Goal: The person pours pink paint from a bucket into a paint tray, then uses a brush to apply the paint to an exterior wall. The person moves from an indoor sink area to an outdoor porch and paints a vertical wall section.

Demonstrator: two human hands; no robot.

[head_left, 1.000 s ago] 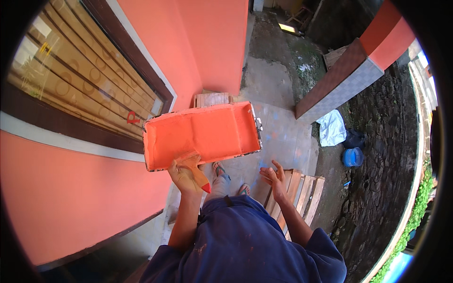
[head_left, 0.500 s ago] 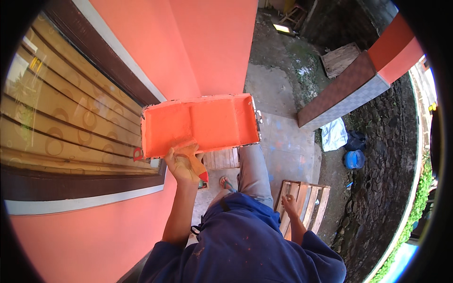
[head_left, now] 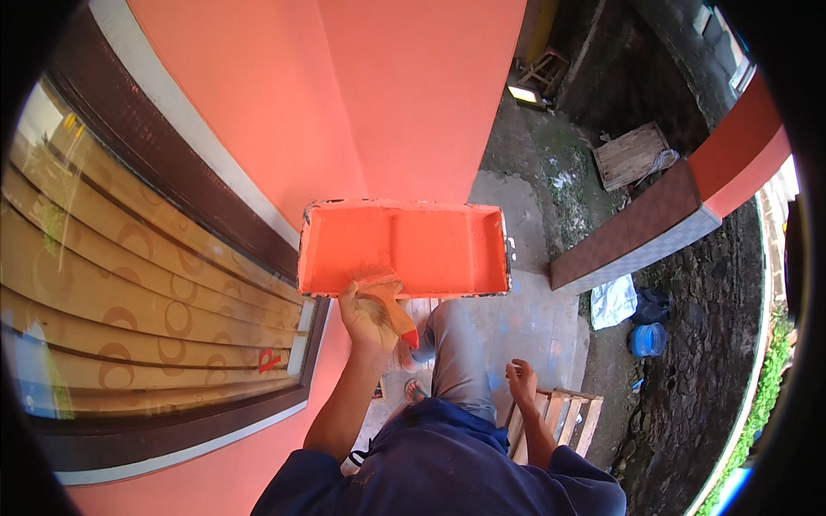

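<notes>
My left hand [head_left: 368,322] is closed at the near edge of a paint tray [head_left: 434,249] coated in orange paint, holding it up in front of me. A paintbrush [head_left: 401,322] with an orange, red-tipped handle lies against that hand, its head resting in the tray. Most of the fingers are hidden under the tray. My right hand [head_left: 521,383] hangs low at my right side, fingers loosely bent and apart, with nothing in it. Below and beside it is a slatted wooden pallet [head_left: 568,417].
An orange-painted wall [head_left: 413,95] rises ahead, with a brown-framed window [head_left: 163,310] on the left. To the right stand a tiled pillar [head_left: 637,228], a silver sheet [head_left: 613,301], a blue container [head_left: 647,340] and a rough stone wall [head_left: 688,378]. A wooden board [head_left: 630,156] lies farther back.
The tray and my left hand have shifted right and slightly down in the picture, brush still held. The window fills more of the left side. One leg has stepped; my right hand still hangs.
</notes>
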